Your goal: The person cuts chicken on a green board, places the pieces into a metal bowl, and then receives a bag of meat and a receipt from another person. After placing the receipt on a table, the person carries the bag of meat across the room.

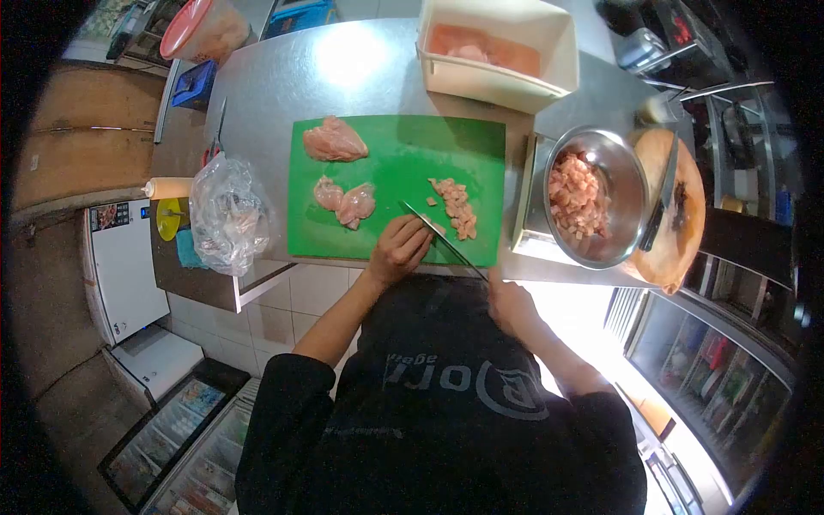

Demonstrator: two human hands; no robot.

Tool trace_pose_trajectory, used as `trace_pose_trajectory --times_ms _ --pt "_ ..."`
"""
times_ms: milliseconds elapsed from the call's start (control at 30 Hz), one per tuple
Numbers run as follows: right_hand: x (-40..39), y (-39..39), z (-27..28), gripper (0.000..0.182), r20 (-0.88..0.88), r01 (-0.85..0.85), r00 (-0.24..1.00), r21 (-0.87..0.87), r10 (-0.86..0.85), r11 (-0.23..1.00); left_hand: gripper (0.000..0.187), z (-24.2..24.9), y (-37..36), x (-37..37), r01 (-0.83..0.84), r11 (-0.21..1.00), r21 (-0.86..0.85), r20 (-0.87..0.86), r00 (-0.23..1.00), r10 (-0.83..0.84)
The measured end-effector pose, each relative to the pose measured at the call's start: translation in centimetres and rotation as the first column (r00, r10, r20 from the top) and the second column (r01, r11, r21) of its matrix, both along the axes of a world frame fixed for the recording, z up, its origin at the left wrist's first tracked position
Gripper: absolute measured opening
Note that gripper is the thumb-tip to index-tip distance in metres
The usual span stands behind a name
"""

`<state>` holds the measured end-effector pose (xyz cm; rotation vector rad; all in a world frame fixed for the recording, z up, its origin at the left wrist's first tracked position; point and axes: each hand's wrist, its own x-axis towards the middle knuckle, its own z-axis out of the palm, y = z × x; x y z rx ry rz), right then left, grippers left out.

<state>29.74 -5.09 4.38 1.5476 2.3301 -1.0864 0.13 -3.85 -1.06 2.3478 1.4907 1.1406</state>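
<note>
Cutting meat, I judge | right fingers (499, 296) wrapped round knife (448, 242) | left fingers (414, 230) curled beside it, hold hidden | diced meat (460, 211) at board (386, 154) three o'clock | next slice needs fingertips tucked

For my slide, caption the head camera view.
Right hand holds a knife, left hand beside it; diced meat on a green board.

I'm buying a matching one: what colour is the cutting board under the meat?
The cutting board is plain green, best seen in the head view.
</note>
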Motion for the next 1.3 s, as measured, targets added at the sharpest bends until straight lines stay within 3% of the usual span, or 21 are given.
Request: trace_pose_trajectory --times_ms 67,200,300,367,600,667,767,867,967,1067,1300 --pt "1.9 -0.4 1.4 0.031 0.178 0.003 0.984 -0.163 0.026 0.987 0.019 -0.3 -0.1 -0.2 0.031 0.997 0.068 -0.125 0.992 -0.022" --pt "3.1 0.0 1.6 0.032 0.123 -0.018 0.992 -0.065 0.026 0.998 0.019 0.1 -0.2 -0.3 0.061 0.991 0.119 -0.205 0.978 -0.035" --pt "2.0 0.8 2.6 0.033 0.058 0.092 0.994 -0.038 -0.089 0.995 0.021 0.3 -0.8 -0.1 0.038 0.992 0.123 -0.169 0.986 -0.017" --pt "1.6 1.1 3.2 0.033 0.052 0.070 0.996 -0.035 -0.068 0.997 0.022 0.2 -1.3 0.1 -0.089 0.996 -0.026 0.082 0.992 0.091" --pt "1.3 0.6 5.5 0.037 0.109 -0.043 0.993 -0.063 0.050 0.997 0.025 0.0 -1.3 -0.2 -0.062 0.996 -0.063 0.087 0.994 0.067" --pt "1.2 0.7 6.4 0.022 0.096 -0.032 0.995 -0.060 0.038 0.998 0.025 0.1 -1.2 -0.3 -0.051 0.998 -0.036 0.086 0.995 0.054" --pt "0.2 1.2 6.7 0.023 0.116 -0.028 0.992 -0.100 0.040 0.995 0.024 0.2 -1.2 -0.2 -0.071 0.995 -0.066 0.090 0.993 0.077" --pt "-1.7 1.5 3.9 0.023 -0.009 -0.001 1.000 -0.073 0.001 0.997 0.024 0.3 -1.2 -0.2 -0.069 0.996 -0.058 0.076 0.994 0.074" --pt "-4.7 2.7 2.2 0.024 0.050 -0.035 0.998 -0.129 0.042 0.991 0.024 0.3 -1.2 -0.2 -0.063 0.997 -0.050 0.070 0.995 0.066" --pt "-2.8 1.3 -0.8 0.026 0.005 -0.053 0.999 -0.072 0.054 0.996 0.023 -0.8 -1.4 -0.5 -0.036 0.999 -0.006 -0.001 0.999 0.036" --pt "3.0 0.6 2.4 0.029 0.101 -0.049 0.993 -0.111 0.061 0.993 0.020 -0.9 -1.5 -0.3 -0.063 0.998 -0.015 0.035 0.997 0.063"
